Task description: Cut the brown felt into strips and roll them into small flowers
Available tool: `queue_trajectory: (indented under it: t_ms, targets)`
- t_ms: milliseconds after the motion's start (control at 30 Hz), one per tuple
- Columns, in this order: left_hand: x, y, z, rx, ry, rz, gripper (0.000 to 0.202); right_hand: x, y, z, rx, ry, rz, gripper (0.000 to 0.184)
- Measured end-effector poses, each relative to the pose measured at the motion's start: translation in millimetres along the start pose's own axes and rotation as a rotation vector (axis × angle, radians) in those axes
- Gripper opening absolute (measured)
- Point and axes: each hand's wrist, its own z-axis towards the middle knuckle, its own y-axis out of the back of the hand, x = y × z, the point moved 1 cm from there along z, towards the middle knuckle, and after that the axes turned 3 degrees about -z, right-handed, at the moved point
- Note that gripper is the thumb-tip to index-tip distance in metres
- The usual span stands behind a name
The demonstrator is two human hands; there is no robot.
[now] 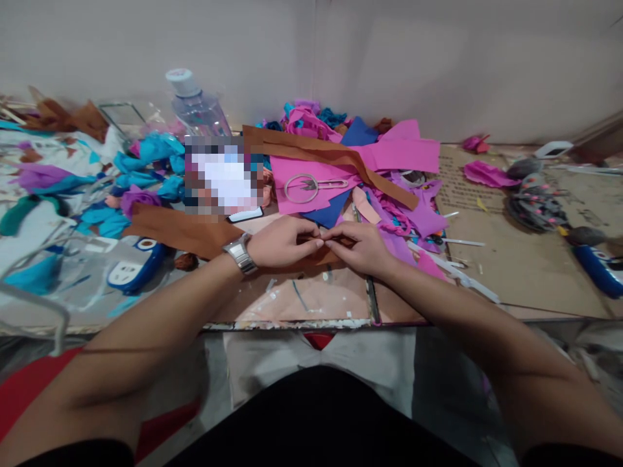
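Observation:
My left hand point(282, 241), with a metal watch on its wrist, and my right hand point(363, 248) meet just above the near part of the table. Thumbs and fingertips of both are pinched together on a piece of brown crepe paper point(318, 258), partly hidden by the fingers. Just beyond the hands lie pink paper sheets point(292, 194), with small thread snips point(307, 186) with a ring handle on top. A long brown paper strip point(311, 150) crosses the pile. Another brown strip point(182, 230) lies left of my left hand.
A clear bottle point(199, 110) with a white cap stands at the back left, near a blurred-out phone. Blue paper flowers point(158, 148) crowd the left side. Blue-and-white power strips point(139, 266) lie left and right. Cardboard point(525, 259) covers the right side.

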Motion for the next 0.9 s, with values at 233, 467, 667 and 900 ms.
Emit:
queue_trajectory:
  t_ms: [233, 467, 667, 900]
  targets:
    - [2.6, -3.0, -0.2, -0.021, 0.014, 0.036, 0.023, 1.2, 0.4, 0.4, -0.005, -0.005, -0.003, 0.013]
    - [1.7, -1.2, 0.9, -0.048, 0.009, 0.096, 0.03, -0.3, 0.8, 1.2, -0.03, 0.044, 0.022, 0.017]
    - [-0.2, -0.1, 0.4, -0.007, 0.016, 0.276, 0.04, 1.1, 1.1, 0.8, -0.018, 0.006, 0.034, 0.019]
    - [7.1, 3.7, 1.8, -0.046, 0.105, 0.376, 0.044, -1.9, 1.8, 1.3, -0.04, -0.068, 0.048, 0.016]
